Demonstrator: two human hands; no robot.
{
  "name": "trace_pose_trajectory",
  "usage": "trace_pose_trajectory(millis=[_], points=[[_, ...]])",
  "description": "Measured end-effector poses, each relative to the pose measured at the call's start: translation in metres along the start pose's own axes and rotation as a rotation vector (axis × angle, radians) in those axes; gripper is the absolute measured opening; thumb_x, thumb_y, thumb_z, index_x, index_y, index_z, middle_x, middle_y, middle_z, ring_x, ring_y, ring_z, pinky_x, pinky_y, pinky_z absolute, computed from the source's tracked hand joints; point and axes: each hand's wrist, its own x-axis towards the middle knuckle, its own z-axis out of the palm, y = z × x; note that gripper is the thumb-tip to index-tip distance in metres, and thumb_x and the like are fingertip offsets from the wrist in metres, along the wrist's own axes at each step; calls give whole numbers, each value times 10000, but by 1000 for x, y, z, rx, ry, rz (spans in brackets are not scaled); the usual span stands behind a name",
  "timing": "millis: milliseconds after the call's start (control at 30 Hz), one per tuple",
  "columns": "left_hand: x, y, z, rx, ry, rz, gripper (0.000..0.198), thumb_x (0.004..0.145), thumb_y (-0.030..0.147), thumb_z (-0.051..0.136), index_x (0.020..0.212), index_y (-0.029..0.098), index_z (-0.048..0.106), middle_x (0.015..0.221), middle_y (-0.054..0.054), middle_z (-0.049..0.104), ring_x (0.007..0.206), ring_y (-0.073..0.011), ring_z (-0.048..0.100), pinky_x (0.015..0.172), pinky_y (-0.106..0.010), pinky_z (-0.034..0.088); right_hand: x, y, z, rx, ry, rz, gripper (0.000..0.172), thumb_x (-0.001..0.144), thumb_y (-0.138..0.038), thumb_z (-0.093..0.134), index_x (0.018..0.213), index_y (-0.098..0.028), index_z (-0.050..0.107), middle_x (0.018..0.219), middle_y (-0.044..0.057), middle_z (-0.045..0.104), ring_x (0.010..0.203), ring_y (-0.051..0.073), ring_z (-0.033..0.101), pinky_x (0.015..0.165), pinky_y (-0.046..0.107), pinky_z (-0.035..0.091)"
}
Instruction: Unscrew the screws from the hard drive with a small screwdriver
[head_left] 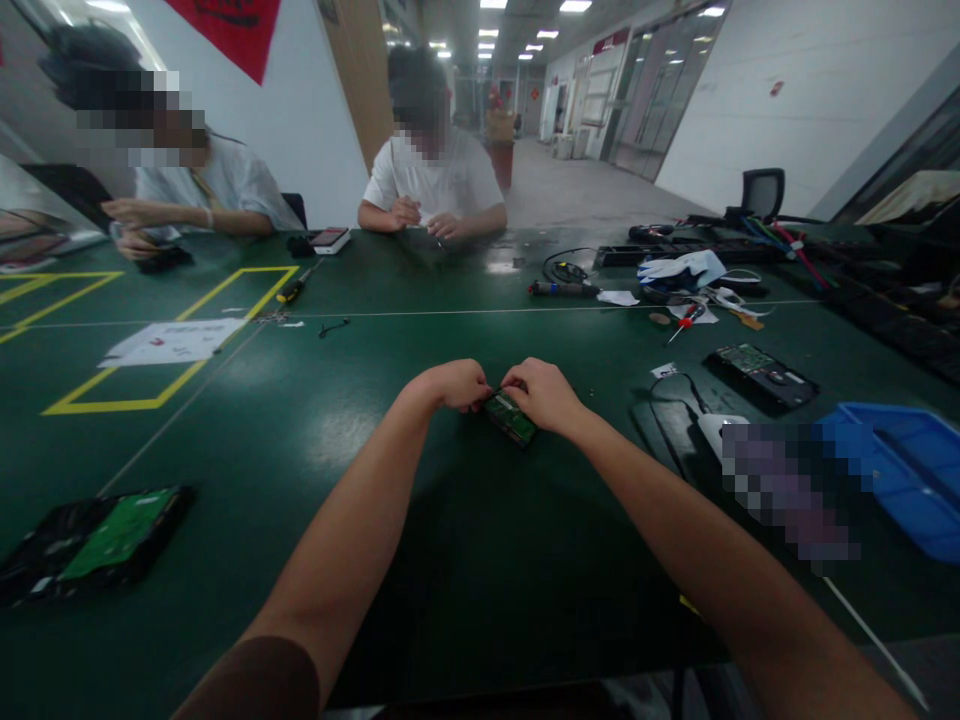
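Observation:
Between my two hands, over the middle of the green table, is a small hard drive (513,418) with its green circuit board facing up. My left hand (459,384) is closed, its fingertips pinched at the drive's far left corner. Curled over the far edge and right side of the same drive is my right hand (546,394). The fingertips of both hands come close together there, and whether a tiny part sits between them cannot be made out.
To the right lie another hard drive (761,376), a blue tray (900,475), a red screwdriver (684,322), and white gloves (682,270). A larger drive (101,540) lies at left, and a yellow screwdriver (294,286) farther back. Co-workers (439,175) sit across the table (360,340).

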Motion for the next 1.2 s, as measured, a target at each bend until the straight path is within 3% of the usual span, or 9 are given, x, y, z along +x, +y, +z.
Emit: trace_pose_trajectory(millis=[333, 533, 667, 833, 933, 1033, 1200], points=[[-2, 5, 0, 3, 6, -30, 389, 931, 467, 563, 791, 149, 740, 834, -83, 780, 662, -145, 642, 596, -240, 422, -33, 34, -11, 56, 242, 158, 146, 933, -238, 628, 973, -191, 760, 962, 54, 700, 825, 164, 618, 785, 290, 456], [2, 3, 2, -4, -4, -43, 378, 939, 462, 574, 820, 145, 743, 852, -90, 780, 669, -144, 649, 591, -239, 423, -48, 52, -5, 176, 358, 298, 227, 918, -285, 623, 1103, -192, 718, 945, 47, 728, 789, 172, 645, 776, 305, 483], [4, 1, 3, -25, -7, -35, 359, 941, 446, 577, 810, 155, 741, 832, -75, 774, 671, -140, 645, 605, -238, 423, -53, 57, -1, 185, 343, 380, 343, 931, -357, 616, 1217, -174, 666, 884, 44, 722, 800, 198, 665, 794, 328, 495], [5, -1, 3, -9, 8, -21, 431, 957, 490, 515, 782, 155, 722, 826, -82, 770, 652, -143, 642, 599, -250, 420, -55, 53, -1, 119, 312, 456, 547, 942, -470, 616, 1364, -125, 575, 986, 117, 719, 960, 272, 687, 854, 372, 510], [8, -2, 5, -30, 26, -27, 491, 983, 497, 438, 783, 144, 714, 843, -100, 770, 630, -146, 637, 595, -261, 432, -57, 44, -2, 259, 195, 552, 756, 958, -544, 603, 1529, -89, 404, 876, 113, 738, 776, 256, 714, 746, 356, 534], [9, -1, 6, -27, 44, -37, 517, 988, 511, 418, 764, 143, 705, 830, -103, 765, 624, -146, 635, 607, -264, 443, -60, 36, 1, 500, 60, 620, 984, 951, -642, 583, 1637, -82, 153, 822, 102, 752, 523, 210, 656, 507, 316, 503], [2, 8, 5, -77, 10, -46, 580, 976, 589, 416, 713, 150, 688, 815, -109, 764, 628, -152, 626, 585, -269, 435, -59, 35, 7, 662, 72, 602, 1052, 951, -619, 606, 1645, -64, 43, 747, 44, 731, 504, 183, 640, 426, 261, 470]])
